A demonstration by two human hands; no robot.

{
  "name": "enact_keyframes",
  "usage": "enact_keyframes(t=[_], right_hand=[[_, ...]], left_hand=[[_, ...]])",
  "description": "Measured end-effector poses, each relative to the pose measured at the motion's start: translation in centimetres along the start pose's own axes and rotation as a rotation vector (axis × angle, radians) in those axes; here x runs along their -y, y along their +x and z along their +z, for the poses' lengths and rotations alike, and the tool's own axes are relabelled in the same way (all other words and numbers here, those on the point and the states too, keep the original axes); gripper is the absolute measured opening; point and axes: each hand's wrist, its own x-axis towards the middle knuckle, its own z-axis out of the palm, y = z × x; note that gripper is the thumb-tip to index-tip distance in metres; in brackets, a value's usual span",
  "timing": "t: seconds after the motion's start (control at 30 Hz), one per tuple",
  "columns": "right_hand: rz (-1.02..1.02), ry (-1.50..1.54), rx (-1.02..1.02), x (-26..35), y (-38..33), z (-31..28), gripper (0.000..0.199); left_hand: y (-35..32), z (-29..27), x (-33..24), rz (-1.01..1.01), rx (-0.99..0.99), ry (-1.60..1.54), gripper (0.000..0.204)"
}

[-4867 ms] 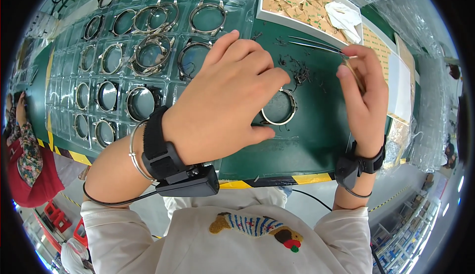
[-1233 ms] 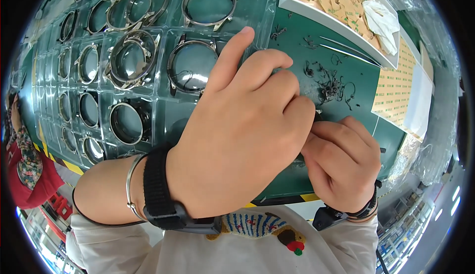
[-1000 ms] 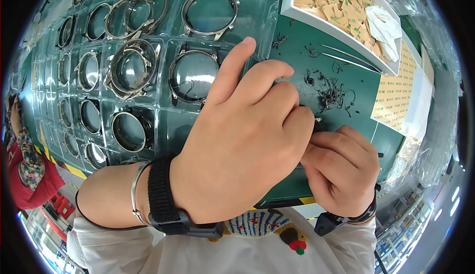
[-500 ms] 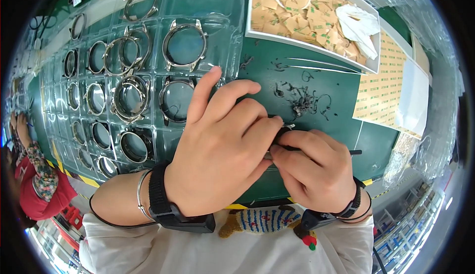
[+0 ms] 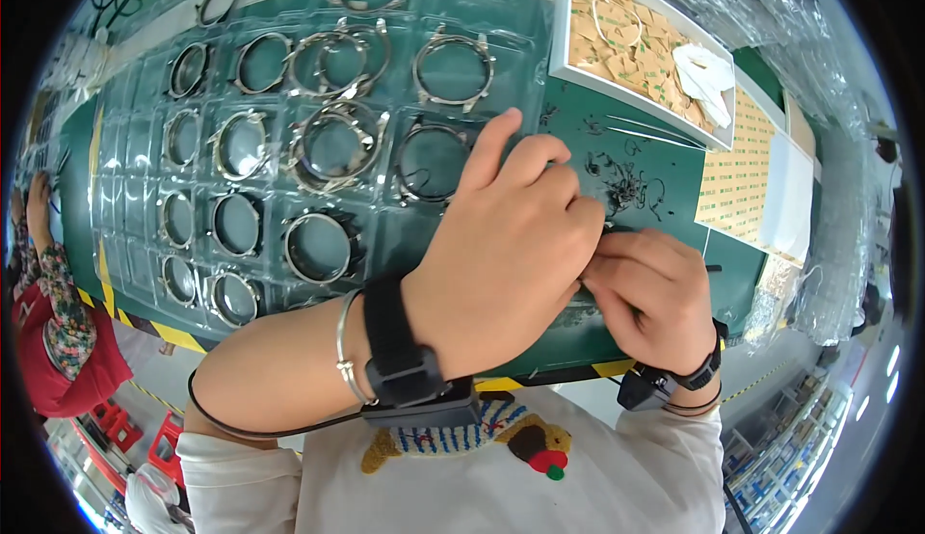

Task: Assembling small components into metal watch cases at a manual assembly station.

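Note:
My left hand (image 5: 511, 245) and my right hand (image 5: 650, 293) meet over the near edge of the green mat (image 5: 674, 163), fingertips pressed together. The left hand's fingers curl over a metal ring (image 5: 576, 314), which shows only as a grey glint below the knuckles. My right hand pinches a thin dark tool (image 5: 711, 267); its tip pokes out to the right. What the fingertips touch is hidden. Both wrists wear black bands. A clear plastic tray (image 5: 385, 235) of metal rings (image 5: 318, 245) lies just left of the hands.
A pile of small dark wire bits (image 5: 626, 182) lies on the mat beyond the hands. A white box (image 5: 568, 23) of tan pads stands at the back right, with tan sticker sheets (image 5: 737, 182) beside it. Another person in red (image 5: 58, 341) is at the far left.
My right hand has come in from the right to meet the left one. In the last second the hands sank away from the camera and the view shifted, showing more of the tray.

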Motion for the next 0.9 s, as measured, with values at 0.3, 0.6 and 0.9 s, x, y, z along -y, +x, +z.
enact_keyframes(t=[0.3, 0.6, 0.9], right_hand=[[-0.025, -0.026, -0.008, -0.5, 0.1, 0.0, 0.02], [-0.069, -0.099, -0.085, -0.7, 0.2, 0.9, 0.02], [-0.059, -0.223, -0.15, -0.2, -0.3, 1.3, 0.024]], left_hand=[[-0.3, 0.0, 0.5, -0.011, 0.048, -0.009, 0.036], [0.2, -0.4, 0.3, -0.023, 0.054, 0.032, 0.041], [0.3, -0.3, -0.1, -0.055, 0.08, 0.066, 0.044]])
